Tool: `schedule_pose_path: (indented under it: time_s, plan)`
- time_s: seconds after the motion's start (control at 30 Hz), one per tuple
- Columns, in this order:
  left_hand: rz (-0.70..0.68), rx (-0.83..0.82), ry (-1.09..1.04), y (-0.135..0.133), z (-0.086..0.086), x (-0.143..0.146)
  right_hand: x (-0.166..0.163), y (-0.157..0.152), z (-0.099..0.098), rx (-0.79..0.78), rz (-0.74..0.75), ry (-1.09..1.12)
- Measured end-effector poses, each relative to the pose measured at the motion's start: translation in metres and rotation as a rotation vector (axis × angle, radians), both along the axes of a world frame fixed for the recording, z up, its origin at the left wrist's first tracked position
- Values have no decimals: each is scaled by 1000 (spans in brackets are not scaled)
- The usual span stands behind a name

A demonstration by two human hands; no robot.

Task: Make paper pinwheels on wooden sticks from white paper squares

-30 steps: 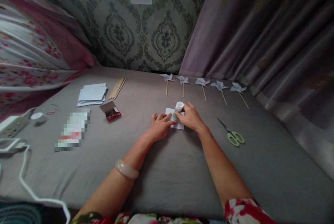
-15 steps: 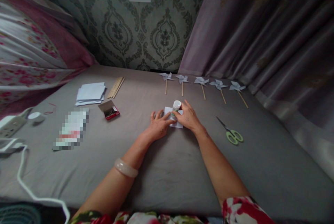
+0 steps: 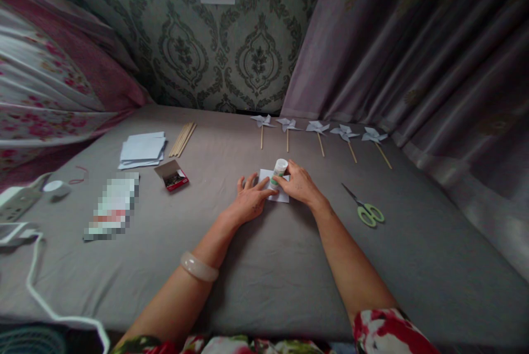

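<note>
My right hand (image 3: 301,184) is closed round a white glue stick (image 3: 279,169), which stands tilted with its lower end on a small white paper square (image 3: 283,196). The paper lies on the grey cloth-covered table (image 3: 268,282). My left hand (image 3: 249,200) rests flat on the paper's left edge with its fingers spread, pinning it down. A pale bangle sits on my left wrist.
Several paper pinwheels on sticks (image 3: 317,131) lie in a row behind my hands. Green-handled scissors (image 3: 365,211) lie to the right. To the left are a red box of pins (image 3: 172,175), wooden sticks (image 3: 182,139), a stack of white paper (image 3: 142,150), tape (image 3: 54,187) and a white cable (image 3: 37,282).
My hands have stayed on the paper; the glue stick has shifted slightly over it. The camera view has drifted a little.
</note>
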State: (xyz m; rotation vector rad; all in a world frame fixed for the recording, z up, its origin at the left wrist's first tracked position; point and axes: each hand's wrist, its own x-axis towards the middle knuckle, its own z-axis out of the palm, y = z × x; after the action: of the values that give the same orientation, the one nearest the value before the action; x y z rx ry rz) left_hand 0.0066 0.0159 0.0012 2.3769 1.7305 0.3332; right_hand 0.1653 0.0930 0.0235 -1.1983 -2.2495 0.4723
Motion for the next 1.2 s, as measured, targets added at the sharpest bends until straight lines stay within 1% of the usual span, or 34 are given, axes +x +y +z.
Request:
schedule_pose_path:
  time_s: [0.1,0.2,0.4,0.57,0.7,0.83,0.93,1.0,1.13,1.2]
  plan:
    - [-5,-3,-1,0,1,1,-1,-1,2,16,-23,-9]
    - [6,-9,-10,0,1,1,-2,-1,4,33,-9,-15]
    - [-5,1,-26,0,1,0,-2,-2,6,-2,-33,0]
    - [0,16,-18,0,-2,0,-2,-3,4,-50,2,15]
    - [-1,9,-25,1,-4,0,-2,-3,3,-40,-45,22]
    - [2,14,-18,1,-4,0,-2,-3,6,-63,-10,16]
    - [0,17,-9,1,-4,0,-3,-4,6,-55,-21,0]
    - [-2,14,-7,1,-5,0,-3,-4,6,-51,-34,22]
    - [7,13,-3,1,-5,-1,-2,-5,4,-83,6,59]
    - [5,21,-4,1,-6,-2,-1,-5,4,-84,-7,56]
